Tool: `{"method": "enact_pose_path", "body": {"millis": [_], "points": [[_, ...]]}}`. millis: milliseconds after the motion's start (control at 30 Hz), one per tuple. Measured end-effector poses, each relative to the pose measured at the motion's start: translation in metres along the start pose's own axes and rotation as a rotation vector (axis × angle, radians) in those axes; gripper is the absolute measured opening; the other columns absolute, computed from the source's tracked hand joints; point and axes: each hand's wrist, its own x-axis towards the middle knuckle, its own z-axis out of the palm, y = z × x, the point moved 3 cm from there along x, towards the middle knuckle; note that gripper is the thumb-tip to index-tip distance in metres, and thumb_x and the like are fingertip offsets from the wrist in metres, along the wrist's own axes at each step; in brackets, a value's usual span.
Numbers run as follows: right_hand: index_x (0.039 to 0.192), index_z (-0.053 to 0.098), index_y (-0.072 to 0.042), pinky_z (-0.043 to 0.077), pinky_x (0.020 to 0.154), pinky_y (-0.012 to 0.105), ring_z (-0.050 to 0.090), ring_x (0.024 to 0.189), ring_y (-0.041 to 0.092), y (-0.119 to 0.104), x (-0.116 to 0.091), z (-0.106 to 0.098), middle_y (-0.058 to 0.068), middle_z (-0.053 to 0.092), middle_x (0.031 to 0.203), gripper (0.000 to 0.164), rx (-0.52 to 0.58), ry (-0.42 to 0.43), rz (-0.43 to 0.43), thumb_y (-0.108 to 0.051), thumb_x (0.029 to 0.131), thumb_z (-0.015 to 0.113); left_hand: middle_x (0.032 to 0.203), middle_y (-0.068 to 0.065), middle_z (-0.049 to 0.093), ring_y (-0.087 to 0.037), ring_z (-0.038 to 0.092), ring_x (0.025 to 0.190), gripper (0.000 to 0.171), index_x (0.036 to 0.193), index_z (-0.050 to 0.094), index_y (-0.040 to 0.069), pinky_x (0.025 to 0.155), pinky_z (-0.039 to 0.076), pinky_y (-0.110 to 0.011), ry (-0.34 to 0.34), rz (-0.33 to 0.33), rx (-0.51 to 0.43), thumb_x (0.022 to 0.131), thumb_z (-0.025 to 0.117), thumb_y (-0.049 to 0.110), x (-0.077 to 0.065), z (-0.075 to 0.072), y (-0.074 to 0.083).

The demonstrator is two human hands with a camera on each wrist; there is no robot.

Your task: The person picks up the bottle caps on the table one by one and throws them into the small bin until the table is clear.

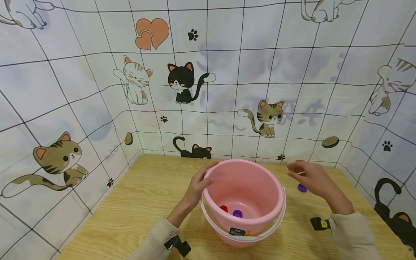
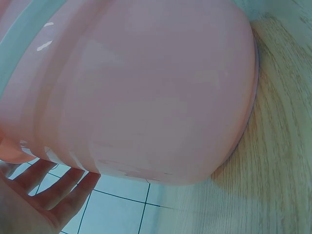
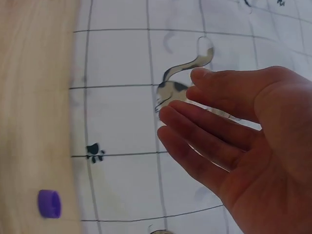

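A pink bucket (image 1: 247, 180) with a white handle (image 1: 238, 238) stands on the table. My left hand (image 1: 196, 184) grips its left rim, thumb over the edge and fingers against the outer wall. On the bucket's floor lie a small red round piece (image 1: 223, 208) and a purple bottle cap (image 1: 237, 213). Right of the bucket, my right hand (image 1: 310, 177) hovers with relaxed, slightly bent fingers and holds nothing. Just below that hand, another purple cap (image 1: 302, 187) sits on the wood, and it shows at lower left in the right wrist view.
The light wooden table (image 1: 156, 191) extends on both sides of the bucket. Behind and beside it hangs a white gridded sheet (image 1: 221, 86) printed with cats, hearts and paw marks, meeting the table's back edge.
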Motion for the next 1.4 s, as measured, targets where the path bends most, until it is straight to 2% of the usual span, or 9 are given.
{"method": "enact_pose_path", "body": {"millis": [167,367,533,800,967,1033,1233,1400], "points": [[0.121,0.070,0.006,0.064,0.078,0.046,0.073,0.099,0.039,0.024,-0.007,0.013,0.025,0.074,0.114,0.033,0.027,0.005,0.034,-0.019,0.100,0.068,0.141,-0.030,0.058,-0.056,0.064,0.111,0.063,0.155,0.045,0.009,0.087,0.056,-0.070,0.000,-0.004,-0.027,0.093,0.050,0.021,0.000,0.001,0.000],[0.124,0.069,0.004,0.064,0.075,0.044,0.073,0.100,0.040,0.048,-0.018,0.029,0.024,0.074,0.116,0.036,0.033,0.015,0.095,-0.023,0.101,0.066,0.143,-0.028,0.058,-0.055,0.064,0.112,0.064,0.155,0.045,0.008,0.088,0.056,-0.070,0.002,-0.005,-0.014,0.093,0.050,0.021,0.000,0.001,-0.001],[0.125,0.068,0.005,0.064,0.072,0.040,0.072,0.103,0.042,0.059,-0.024,0.039,0.025,0.073,0.117,0.039,0.030,0.033,0.119,-0.025,0.101,0.066,0.142,-0.029,0.058,-0.055,0.065,0.111,0.064,0.155,0.045,0.007,0.087,0.056,-0.070,0.001,-0.005,-0.008,0.093,0.050,0.021,0.000,0.002,0.000],[0.127,0.066,0.007,0.063,0.076,0.049,0.069,0.106,0.047,0.073,-0.027,0.048,0.029,0.071,0.118,0.040,0.036,0.095,0.163,-0.024,0.102,0.065,0.142,-0.027,0.059,-0.054,0.066,0.110,0.062,0.155,0.045,0.008,0.087,0.057,-0.069,0.004,-0.013,-0.002,0.095,0.048,0.020,-0.001,0.002,0.000],[0.126,0.066,0.009,0.061,0.084,0.056,0.067,0.108,0.050,0.085,-0.029,0.052,0.033,0.068,0.122,0.039,0.043,0.134,0.198,-0.020,0.101,0.066,0.142,-0.027,0.058,-0.054,0.066,0.110,0.062,0.156,0.044,0.008,0.087,0.057,-0.069,0.001,-0.011,-0.001,0.095,0.047,0.020,-0.001,0.002,0.000],[0.127,0.065,0.010,0.059,0.088,0.059,0.066,0.109,0.052,0.090,-0.031,0.055,0.036,0.065,0.126,0.040,0.048,0.126,0.218,-0.019,0.100,0.066,0.142,-0.027,0.058,-0.055,0.066,0.110,0.062,0.156,0.044,0.008,0.087,0.057,-0.069,-0.002,-0.011,-0.004,0.095,0.047,0.020,-0.001,0.002,0.000],[0.137,0.059,0.008,0.049,0.097,0.069,0.055,0.121,0.061,0.108,-0.035,0.064,0.039,0.053,0.140,0.048,0.046,0.017,0.265,-0.024,0.101,0.065,0.142,-0.027,0.059,-0.054,0.066,0.111,0.062,0.155,0.045,0.009,0.087,0.057,-0.068,0.002,-0.010,-0.004,0.094,0.048,0.021,-0.001,0.002,0.000],[0.142,0.054,0.008,0.043,0.101,0.075,0.047,0.128,0.064,0.114,-0.037,0.069,0.042,0.050,0.141,0.055,0.046,-0.021,0.235,-0.024,0.100,0.066,0.143,-0.026,0.058,-0.053,0.065,0.112,0.061,0.154,0.047,0.012,0.089,0.057,-0.068,0.007,-0.006,-0.007,0.094,0.049,0.021,0.000,0.001,0.000]]}}
